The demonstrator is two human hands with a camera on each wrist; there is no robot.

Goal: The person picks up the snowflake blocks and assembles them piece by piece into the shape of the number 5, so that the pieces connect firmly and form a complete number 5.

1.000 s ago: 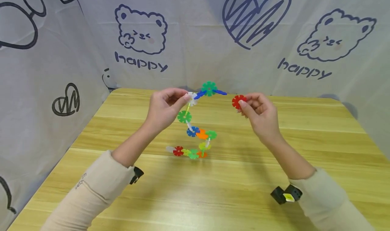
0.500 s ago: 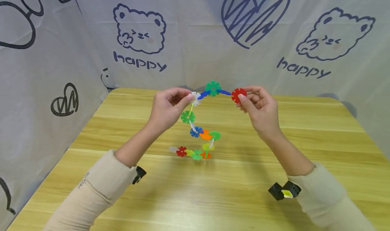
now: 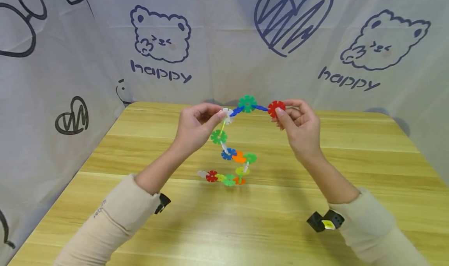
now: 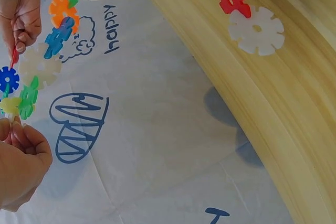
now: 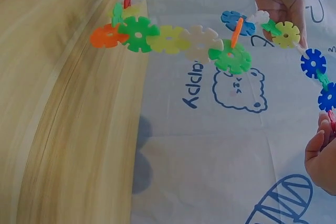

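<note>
My left hand [image 3: 196, 127] pinches a white snowflake disc [image 3: 228, 116] between thumb and fingers. That disc belongs to a chain of notched plastic snowflake discs in several colours. Below it the chain hangs down past a green disc [image 3: 218, 137] to a loose white end disc [image 4: 257, 31]. Above runs a short arm of blue, teal-green [image 3: 247, 104] and blue. My right hand [image 3: 301, 131] pinches a red snowflake disc [image 3: 276, 109] by its right side. Its left edge meets the outer blue disc [image 3: 260, 108]; how deep the slots engage cannot be told.
Beneath the hands stretches a wooden table [image 3: 224, 227]. A pale cloth [image 3: 224, 44] with drawn bears and hearts hangs behind and to the left. Each wrist carries a small black camera, the right one [image 3: 325, 221] with a yellow mark.
The red disc in my right hand rose and came up against the blue end disc, closing the gap. My left hand and the chain shifted slightly right.
</note>
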